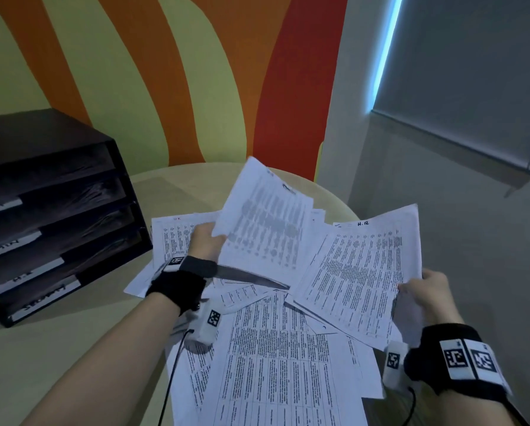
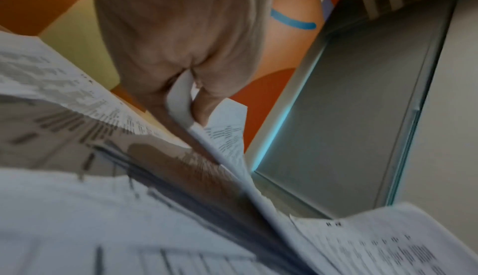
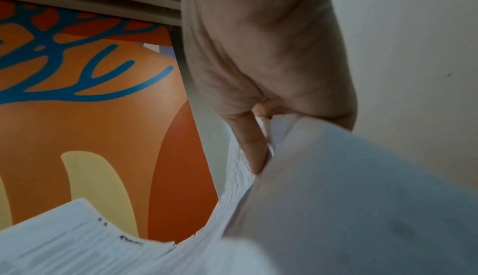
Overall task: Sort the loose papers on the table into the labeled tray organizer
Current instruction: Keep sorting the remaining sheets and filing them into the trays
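papers overlap, tray organizer labels partly unreadable.

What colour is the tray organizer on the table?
The tray organizer is dark brown, nearly black, with white label strips; the head view shows it best.

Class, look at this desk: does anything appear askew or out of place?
Yes. The loose papers lie fanned at clashing angles across the table, none in the tray organizer. The left hand and right hand each hold a sheet.
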### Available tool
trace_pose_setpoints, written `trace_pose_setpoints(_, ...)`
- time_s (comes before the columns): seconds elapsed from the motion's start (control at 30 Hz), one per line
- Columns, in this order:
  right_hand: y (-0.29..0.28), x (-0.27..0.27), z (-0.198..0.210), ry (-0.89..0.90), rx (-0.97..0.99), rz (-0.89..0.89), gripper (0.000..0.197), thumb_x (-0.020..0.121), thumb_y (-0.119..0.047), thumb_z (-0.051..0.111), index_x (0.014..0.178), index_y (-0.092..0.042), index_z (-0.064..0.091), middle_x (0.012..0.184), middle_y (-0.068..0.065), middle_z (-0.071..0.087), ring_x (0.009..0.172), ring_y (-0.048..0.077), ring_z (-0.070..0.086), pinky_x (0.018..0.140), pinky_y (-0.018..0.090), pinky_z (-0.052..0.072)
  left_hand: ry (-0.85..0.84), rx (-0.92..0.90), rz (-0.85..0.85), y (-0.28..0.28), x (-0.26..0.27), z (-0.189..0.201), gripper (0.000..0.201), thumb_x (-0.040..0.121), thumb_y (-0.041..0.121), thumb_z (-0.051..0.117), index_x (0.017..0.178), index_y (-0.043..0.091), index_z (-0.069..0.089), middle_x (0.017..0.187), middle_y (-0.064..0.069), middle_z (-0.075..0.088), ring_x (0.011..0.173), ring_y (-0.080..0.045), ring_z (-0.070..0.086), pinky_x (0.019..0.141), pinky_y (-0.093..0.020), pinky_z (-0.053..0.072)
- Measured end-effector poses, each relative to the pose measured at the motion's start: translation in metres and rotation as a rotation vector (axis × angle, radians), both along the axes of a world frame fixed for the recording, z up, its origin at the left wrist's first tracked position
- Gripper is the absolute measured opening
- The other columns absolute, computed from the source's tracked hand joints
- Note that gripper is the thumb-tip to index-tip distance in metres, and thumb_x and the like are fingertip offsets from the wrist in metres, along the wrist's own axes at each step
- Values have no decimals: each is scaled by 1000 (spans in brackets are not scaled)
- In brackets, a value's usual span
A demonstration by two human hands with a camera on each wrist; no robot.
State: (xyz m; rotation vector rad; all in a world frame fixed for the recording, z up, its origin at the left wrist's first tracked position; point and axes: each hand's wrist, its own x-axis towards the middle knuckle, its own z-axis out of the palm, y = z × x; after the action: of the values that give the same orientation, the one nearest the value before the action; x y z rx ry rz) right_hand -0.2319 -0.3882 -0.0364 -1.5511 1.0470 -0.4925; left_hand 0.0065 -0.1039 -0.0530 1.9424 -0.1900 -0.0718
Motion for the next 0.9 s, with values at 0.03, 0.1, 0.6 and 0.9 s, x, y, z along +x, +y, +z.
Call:
trace_pose_setpoints(0.03,6,-2,4,-33,24,17,21,90,23,35,97,12,51,70,11,49,56,25,45,31,16,38,4,-91,22,6,-3,10,26,90,-7,53,111,3,65,101,-8,62,93,-23,60,77,-26,41)
trace_pose_setpoints(0.1,18,-4,15,-93,63,18,23,90,22,34,101,12,51,71,11,49,56,25,44,28,14,34,54,-224,60,19,-6,28,31,95,-3,53,126,-1,57,115,-4,58,101,-20,56,85,-26,42)
trace_pose_setpoints(0.6,12,23,-5,-233,437,131,40,101,-42,43,109,-9,64,102,12,73,97,30,68,82,45,53,323,135,-379,-39,-58,1,50,95,4,56,143,4,40,128,-14,57,110,-31,62,94,-40,52)
trace_pose_setpoints(0.9,24,32,-27,56,239,196,28,86,16,59,113,9,59,100,28,66,80,41,64,65,40,54,220,198,-315,-49,-52,-15,55,88,26,69,130,-2,46,121,-23,54,94,-33,61,73,-24,54)
